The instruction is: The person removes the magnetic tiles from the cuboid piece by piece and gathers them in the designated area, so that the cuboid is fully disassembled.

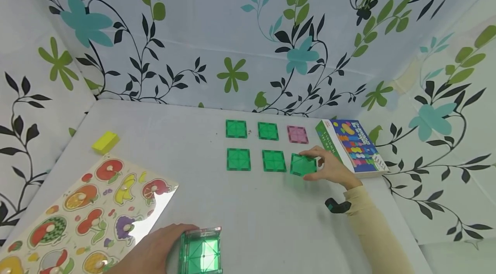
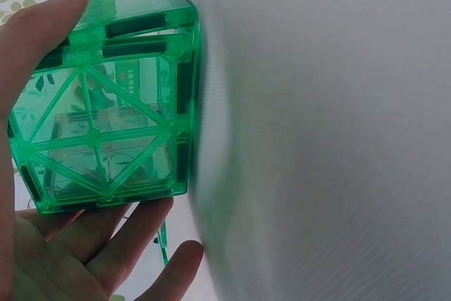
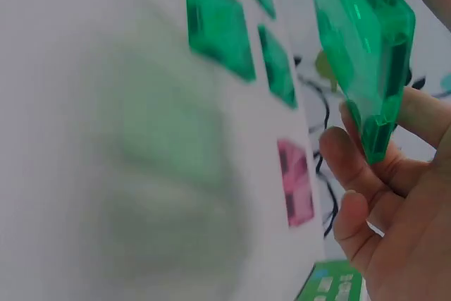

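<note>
Tabletop [image 1: 267, 205], five loose green tiles [image 1: 303, 165], one pink [image 1: 297, 135]

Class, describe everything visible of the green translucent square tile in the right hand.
The green translucent square tile looks plastic, with dark strips along its edges. The right hand pinches it by opposite edges above the white table, which shows its greenish shadow. It hangs right of two matching tiles, nearer the camera than the pink translucent square tile.
</note>
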Available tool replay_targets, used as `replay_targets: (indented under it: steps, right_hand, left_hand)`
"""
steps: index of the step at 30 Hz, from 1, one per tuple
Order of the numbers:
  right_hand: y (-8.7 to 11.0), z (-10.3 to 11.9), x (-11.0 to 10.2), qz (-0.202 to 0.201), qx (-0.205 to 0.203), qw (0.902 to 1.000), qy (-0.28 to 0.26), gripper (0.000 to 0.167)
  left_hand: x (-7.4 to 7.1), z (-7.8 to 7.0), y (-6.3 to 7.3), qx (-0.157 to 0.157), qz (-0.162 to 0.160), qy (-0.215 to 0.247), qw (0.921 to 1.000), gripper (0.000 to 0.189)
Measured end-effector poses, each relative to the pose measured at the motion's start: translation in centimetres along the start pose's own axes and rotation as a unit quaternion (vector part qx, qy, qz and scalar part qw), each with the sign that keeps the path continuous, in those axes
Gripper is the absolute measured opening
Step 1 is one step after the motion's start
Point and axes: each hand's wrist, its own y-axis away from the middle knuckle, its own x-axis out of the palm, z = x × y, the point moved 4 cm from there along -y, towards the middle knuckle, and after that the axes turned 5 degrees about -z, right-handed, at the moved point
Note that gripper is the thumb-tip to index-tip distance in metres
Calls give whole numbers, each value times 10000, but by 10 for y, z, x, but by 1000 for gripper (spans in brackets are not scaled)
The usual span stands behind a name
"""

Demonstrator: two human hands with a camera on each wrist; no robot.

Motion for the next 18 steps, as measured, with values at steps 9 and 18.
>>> replay_targets:
  steps: [9,18]
  right_hand:
    - [-13,-37,-5,437,662,9962,349,77]
    - [-21,-39,1,432,698,9883,1284,86]
  left_hand:
    - [0,-1,-1,-61,-58,-58,9999,94]
    - [0,0,0,-174,-23,-26,9998,95]
